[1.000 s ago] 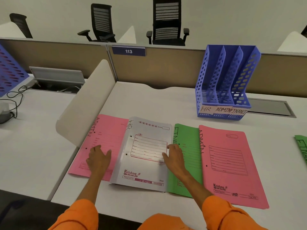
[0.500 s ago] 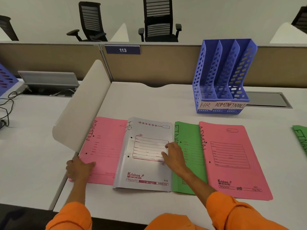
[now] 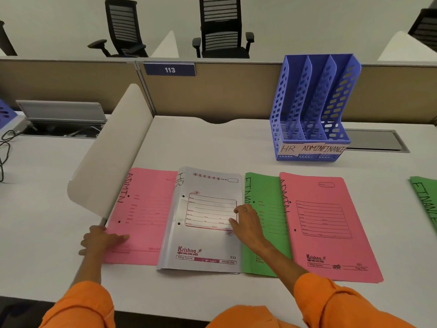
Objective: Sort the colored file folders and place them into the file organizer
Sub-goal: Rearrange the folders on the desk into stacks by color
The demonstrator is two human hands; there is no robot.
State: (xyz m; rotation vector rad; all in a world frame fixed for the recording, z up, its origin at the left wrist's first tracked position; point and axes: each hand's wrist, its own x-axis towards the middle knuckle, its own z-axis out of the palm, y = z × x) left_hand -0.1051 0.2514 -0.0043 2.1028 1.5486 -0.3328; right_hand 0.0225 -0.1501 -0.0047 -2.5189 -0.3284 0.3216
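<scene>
Several folders lie in a row on the white desk [image 3: 212,143]. From left they are a pink ADMIN folder [image 3: 146,209], a white HR folder [image 3: 208,242], a green FINANCE folder [image 3: 264,190] and a second pink ADMIN folder [image 3: 331,233]. Another green folder [image 3: 425,200] shows at the right edge. My left hand [image 3: 99,240] grips the left pink folder's left edge, thumb on top. My right hand [image 3: 248,223] lies flat on the white folder's right edge. The blue three-slot file organizer [image 3: 309,110], labelled HR, ADMIN and FINANCE, stands at the back right with nothing in it.
A curved white divider [image 3: 111,150] rises just left of the pink folder. A tan partition with a 113 sign [image 3: 169,69] runs along the back. An open cable tray [image 3: 61,114] and cables [image 3: 4,147] are on the left desk, office chairs [image 3: 222,27] beyond.
My left hand slid from the top of the left pink folder to its left edge and took hold there. My right hand stayed on the white folder.
</scene>
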